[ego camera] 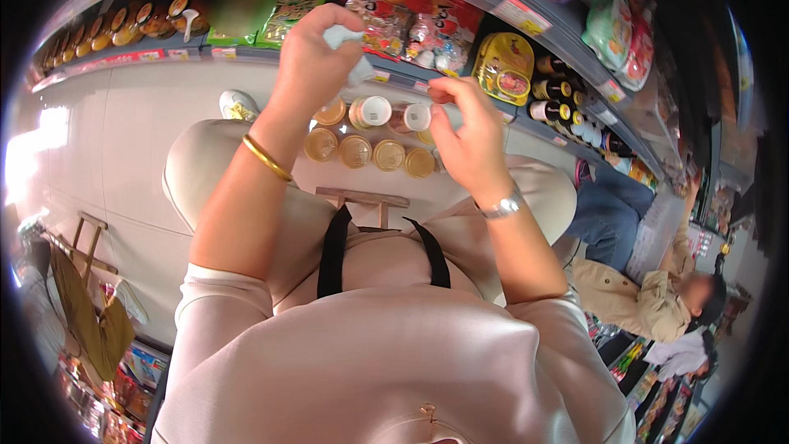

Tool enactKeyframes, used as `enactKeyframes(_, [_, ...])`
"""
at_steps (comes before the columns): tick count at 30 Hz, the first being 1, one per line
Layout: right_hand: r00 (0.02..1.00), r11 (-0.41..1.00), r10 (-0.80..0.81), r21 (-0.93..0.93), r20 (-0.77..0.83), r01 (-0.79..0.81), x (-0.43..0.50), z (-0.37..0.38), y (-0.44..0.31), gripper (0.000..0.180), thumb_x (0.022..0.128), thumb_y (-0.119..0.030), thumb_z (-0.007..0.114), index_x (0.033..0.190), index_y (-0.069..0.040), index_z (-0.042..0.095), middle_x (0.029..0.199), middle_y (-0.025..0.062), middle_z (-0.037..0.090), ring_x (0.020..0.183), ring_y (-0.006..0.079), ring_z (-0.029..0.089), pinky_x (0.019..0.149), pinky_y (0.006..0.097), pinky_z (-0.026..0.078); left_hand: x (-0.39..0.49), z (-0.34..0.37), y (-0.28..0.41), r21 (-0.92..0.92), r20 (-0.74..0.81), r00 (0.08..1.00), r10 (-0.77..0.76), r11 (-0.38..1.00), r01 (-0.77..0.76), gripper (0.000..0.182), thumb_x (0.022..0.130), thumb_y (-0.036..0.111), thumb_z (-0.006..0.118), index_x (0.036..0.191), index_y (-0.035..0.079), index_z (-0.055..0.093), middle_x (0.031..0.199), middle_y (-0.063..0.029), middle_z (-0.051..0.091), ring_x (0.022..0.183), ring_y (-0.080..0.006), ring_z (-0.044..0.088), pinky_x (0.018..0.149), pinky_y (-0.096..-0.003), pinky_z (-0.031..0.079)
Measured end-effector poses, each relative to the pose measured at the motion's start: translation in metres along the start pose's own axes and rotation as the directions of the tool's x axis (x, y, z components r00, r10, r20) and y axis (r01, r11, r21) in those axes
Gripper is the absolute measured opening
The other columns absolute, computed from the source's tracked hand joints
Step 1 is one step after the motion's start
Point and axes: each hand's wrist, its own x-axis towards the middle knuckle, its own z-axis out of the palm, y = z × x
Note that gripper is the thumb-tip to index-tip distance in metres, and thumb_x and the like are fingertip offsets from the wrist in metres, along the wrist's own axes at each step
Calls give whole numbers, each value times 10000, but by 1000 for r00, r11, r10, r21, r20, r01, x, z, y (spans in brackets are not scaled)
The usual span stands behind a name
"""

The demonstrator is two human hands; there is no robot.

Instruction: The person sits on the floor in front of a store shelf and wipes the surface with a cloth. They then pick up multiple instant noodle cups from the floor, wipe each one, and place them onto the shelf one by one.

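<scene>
My left hand [317, 61] is closed around a crumpled pale cloth [360, 71], raised in front of the lower shelf. My right hand [471, 132] hovers beside the containers, thumb and forefinger curled but apart, with nothing plainly held. Between and below my hands, several round jars [355, 152] with tan tops stand grouped on the floor. Behind this front row are two containers showing white round ends, one white-ended container [375, 111] on the left and a second white-ended container [418, 117] nearer my right fingers. My right hand partly hides the group's right side.
The lower shelf [179, 55] carries jars [166, 17], green bags [296, 3], red snack packs [413, 18], yellow packs [505, 68] and dark bottles [551, 89]. An upper shelf edge [468, 0] overhangs it. A person [616, 296] sits low at right; another person's leg [89, 308] is at left.
</scene>
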Motion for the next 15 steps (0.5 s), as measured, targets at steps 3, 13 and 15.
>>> enactKeyframes(3, [971, 968, 66, -250, 228, -7, -12, 52, 51, 404, 762, -79, 676, 1151, -30, 583, 1134, 163, 575, 1036, 347, 575, 888, 436, 461, -1, -7, 1, -13, -12, 1000, -11, 1000, 11, 219, 751, -23, 557, 944, 21, 649, 980, -55, 670, 890, -155, 627, 800, -284, 508])
enactKeyframes(13, [817, 793, 259, -596, 514, 124, -19, 138, 102, 526, 702, -198, 755, 1190, -144, 566, 1081, 105, 560, 973, 329, 607, 854, 471, 446, -4, -22, 1, -16, -41, 994, 106, 994, -106, 152, 780, -18, 607, 919, 24, 650, 941, -56, 656, 859, -150, 602, 785, -279, 485])
enactKeyframes(15, [842, 840, 229, -537, 489, 83, -16, 136, 102, 489, 712, -190, 740, 1168, -142, 570, 1075, 116, 579, 964, 349, 612, 844, 469, 463, -3, -23, 3, -51, -49, 996, 79, 995, -81, 109, 767, 34, 669, 873, 19, 648, 938, -105, 660, 907, -237, 626, 832, -333, 491])
